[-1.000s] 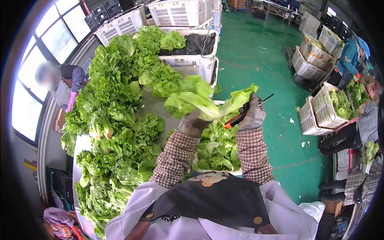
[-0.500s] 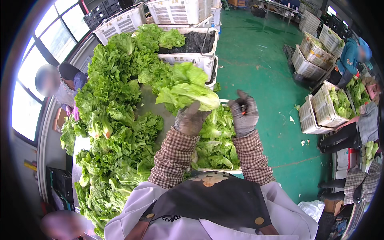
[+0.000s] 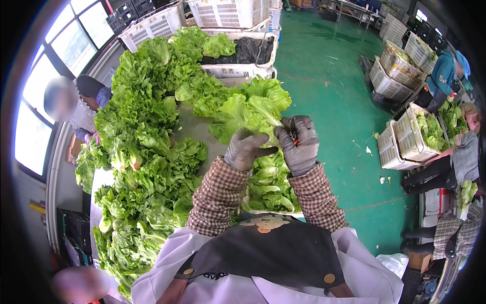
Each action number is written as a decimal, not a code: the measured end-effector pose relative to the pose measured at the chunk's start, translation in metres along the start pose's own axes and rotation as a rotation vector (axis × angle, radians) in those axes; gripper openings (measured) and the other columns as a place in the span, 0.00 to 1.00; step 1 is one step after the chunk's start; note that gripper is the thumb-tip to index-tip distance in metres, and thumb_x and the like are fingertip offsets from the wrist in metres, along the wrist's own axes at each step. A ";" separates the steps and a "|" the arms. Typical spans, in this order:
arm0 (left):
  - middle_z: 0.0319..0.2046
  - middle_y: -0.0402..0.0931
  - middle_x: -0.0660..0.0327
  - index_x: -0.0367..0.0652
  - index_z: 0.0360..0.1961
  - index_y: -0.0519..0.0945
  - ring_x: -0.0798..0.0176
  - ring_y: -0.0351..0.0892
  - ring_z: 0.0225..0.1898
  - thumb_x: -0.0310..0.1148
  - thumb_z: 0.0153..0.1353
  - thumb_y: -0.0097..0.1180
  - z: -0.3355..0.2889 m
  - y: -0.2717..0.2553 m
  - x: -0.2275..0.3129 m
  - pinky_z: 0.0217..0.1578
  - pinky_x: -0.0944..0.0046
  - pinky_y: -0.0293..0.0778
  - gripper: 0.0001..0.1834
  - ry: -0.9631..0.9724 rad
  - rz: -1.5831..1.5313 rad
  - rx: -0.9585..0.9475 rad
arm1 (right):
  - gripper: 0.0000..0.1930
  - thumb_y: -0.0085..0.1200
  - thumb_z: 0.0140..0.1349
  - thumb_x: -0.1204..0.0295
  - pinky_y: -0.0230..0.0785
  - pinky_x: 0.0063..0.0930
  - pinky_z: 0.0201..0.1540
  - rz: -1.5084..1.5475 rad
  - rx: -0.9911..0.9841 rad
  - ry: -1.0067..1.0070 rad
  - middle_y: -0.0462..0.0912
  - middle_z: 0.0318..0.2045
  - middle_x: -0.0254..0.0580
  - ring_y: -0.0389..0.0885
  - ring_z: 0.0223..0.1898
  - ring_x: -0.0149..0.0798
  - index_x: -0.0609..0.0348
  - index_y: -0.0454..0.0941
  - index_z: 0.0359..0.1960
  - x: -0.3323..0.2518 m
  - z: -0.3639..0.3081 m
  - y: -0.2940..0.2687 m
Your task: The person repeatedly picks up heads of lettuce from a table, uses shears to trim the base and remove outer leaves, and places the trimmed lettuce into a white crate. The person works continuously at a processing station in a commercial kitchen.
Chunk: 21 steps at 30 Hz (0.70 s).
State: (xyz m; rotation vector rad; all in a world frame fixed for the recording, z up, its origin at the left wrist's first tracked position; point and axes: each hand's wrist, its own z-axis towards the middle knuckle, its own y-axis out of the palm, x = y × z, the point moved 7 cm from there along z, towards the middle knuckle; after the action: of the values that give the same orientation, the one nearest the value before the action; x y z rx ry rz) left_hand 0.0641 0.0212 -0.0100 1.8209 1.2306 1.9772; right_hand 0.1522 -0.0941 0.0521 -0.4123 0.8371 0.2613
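Observation:
A green lettuce head (image 3: 253, 109) is held up in front of me, its leaves spread away from me and its pale stem end turned toward my right hand. My left hand (image 3: 245, 150), in a grey glove, is at its underside, fingers partly behind the leaves and thumb apart below. My right hand (image 3: 299, 146), gloved too, is closed right at the pale stem. A small dark thing with an orange-red part shows in its fingers; its exact kind is unclear. Below both hands, a white crate (image 3: 283, 215) holds more lettuce (image 3: 276, 185).
Heaped lettuce (image 3: 147, 121) covers the table (image 3: 190, 121) at my left. White crates (image 3: 238, 72) stand beyond, one lined with black plastic (image 3: 248, 52). A person (image 3: 83, 106) is across the heap. More people and crates (image 3: 405, 134) line the right side of the green floor (image 3: 329, 96).
The lettuce has turned, its stem end now at my right hand and its leaves farther up. My right hand has moved left and down to it. My left thumb has come away from the others.

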 end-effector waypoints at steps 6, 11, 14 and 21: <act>0.49 0.70 0.57 0.42 0.54 0.66 0.55 0.73 0.46 0.47 0.48 0.61 -0.003 0.022 0.002 0.42 0.50 0.75 0.34 0.058 0.085 0.002 | 0.10 0.59 0.46 0.77 0.68 0.26 0.31 -0.023 0.041 -0.106 0.70 0.29 0.44 0.72 0.27 0.37 0.66 0.74 0.30 -0.016 -0.006 0.001; 0.43 0.71 0.53 0.36 0.50 0.66 0.52 0.74 0.43 0.34 0.50 0.59 0.002 0.008 -0.007 0.40 0.49 0.77 0.27 -0.052 -0.039 0.060 | 0.11 0.58 0.50 0.76 0.67 0.25 0.35 0.134 0.038 0.129 0.71 0.28 0.39 0.71 0.30 0.32 0.65 0.70 0.32 0.017 -0.006 0.006; 0.43 0.71 0.52 0.33 0.50 0.65 0.52 0.74 0.44 0.28 0.51 0.57 0.002 0.004 -0.007 0.42 0.49 0.76 0.25 -0.082 -0.041 0.075 | 0.12 0.59 0.50 0.74 0.67 0.24 0.35 0.170 0.022 0.168 0.71 0.28 0.38 0.71 0.31 0.31 0.65 0.69 0.33 0.028 -0.009 0.009; 0.45 0.72 0.54 0.36 0.53 0.64 0.55 0.74 0.46 0.28 0.50 0.62 0.000 0.022 0.008 0.46 0.58 0.73 0.30 0.293 0.370 -0.139 | 0.17 0.61 0.47 0.71 0.69 0.29 0.32 -0.035 0.019 0.049 0.71 0.32 0.44 0.74 0.29 0.40 0.66 0.74 0.37 0.009 -0.003 -0.003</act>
State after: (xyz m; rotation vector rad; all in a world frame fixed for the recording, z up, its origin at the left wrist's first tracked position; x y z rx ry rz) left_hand 0.0705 0.0120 0.0104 1.8438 0.8347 2.5327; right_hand 0.1570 -0.0975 0.0443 -0.4161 0.8792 0.2116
